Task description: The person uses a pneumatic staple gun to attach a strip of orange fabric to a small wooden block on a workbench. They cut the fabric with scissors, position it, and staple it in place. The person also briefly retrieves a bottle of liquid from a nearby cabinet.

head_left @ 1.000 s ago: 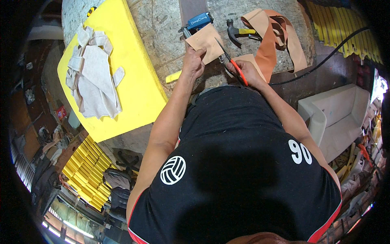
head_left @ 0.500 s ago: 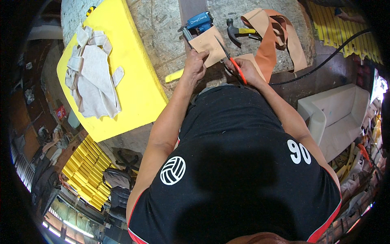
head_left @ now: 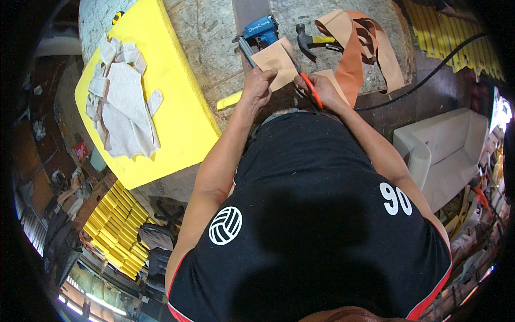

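Observation:
My left hand (head_left: 259,86) pinches the lower left edge of a tan leather-like piece (head_left: 276,58), holding it up over the near edge of the workbench. Around the red handles of a pair of scissors (head_left: 310,88) my right hand (head_left: 324,90) is closed. The dark blades lie along the right side of the piece, near its upper right edge; whether they bite into it I cannot tell. Just beyond the piece lies a blue nail gun (head_left: 261,31). A hammer (head_left: 311,42) with a yellow and black handle rests to the right of it.
Long tan and orange-brown strips (head_left: 351,70) lie heaped on the bench's right. Yellow foam sheet (head_left: 177,80) covers the left side, with pale grey fabric (head_left: 129,102) on top. A black hose (head_left: 429,72) runs off right, above a beige sofa (head_left: 440,150). Yellow foam strip (head_left: 229,100) sits by my left wrist.
The scissors have shifted slightly up and left against the tan piece, with their blades now overlapping its right side more. My left hand keeps its hold on the piece.

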